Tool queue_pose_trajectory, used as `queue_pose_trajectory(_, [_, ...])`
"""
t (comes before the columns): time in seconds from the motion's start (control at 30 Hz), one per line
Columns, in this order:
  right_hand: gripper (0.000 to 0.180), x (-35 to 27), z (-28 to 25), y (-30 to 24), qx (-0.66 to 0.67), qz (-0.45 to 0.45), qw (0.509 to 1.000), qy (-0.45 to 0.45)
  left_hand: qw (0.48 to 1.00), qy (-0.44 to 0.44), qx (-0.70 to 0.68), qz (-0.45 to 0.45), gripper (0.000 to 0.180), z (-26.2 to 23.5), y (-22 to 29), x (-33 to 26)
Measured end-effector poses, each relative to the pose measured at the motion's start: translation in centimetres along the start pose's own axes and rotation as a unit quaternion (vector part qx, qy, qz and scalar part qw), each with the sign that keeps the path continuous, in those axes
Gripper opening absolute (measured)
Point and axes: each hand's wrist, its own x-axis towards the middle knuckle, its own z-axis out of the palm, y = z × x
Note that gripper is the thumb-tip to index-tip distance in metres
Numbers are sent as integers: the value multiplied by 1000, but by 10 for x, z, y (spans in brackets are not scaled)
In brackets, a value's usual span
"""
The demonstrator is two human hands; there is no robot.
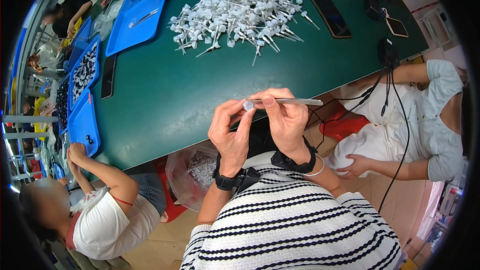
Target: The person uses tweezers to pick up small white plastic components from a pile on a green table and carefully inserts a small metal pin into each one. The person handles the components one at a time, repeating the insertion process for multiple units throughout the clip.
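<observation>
Both hands up close: left hand (229,132) pinches a small white plastic cap (248,105) steady while right hand (286,117) grips metal tweezers (292,102) into it, pile of white parts (240,12) at 12 o'clock.

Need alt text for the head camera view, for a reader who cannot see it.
A person's left hand pinches a small white plastic part while the right hand holds metal tweezers to it, above a green table. A heap of similar white parts, blue trays and phones lie on it; others sit alongside.
</observation>
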Motion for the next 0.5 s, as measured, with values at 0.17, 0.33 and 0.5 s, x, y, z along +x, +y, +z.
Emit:
queue_pose_trajectory(0.17, [17, 0, -2, -1, -10, 8, 1000, -8, 1000, 2, 3, -9, 23, 0, 0, -1])
queue_pose_trajectory(0.33, [13, 2, -4, -9, -10, 23, 1000, -2, 999, -10, -44, -31, 23, 1, 4, 0])
queue_pose_trajectory(0.5, [14, 2, -2, -6, 3, 5, 1000, -15, 996, -7, -69, -56, 21, -1, 3, 1])
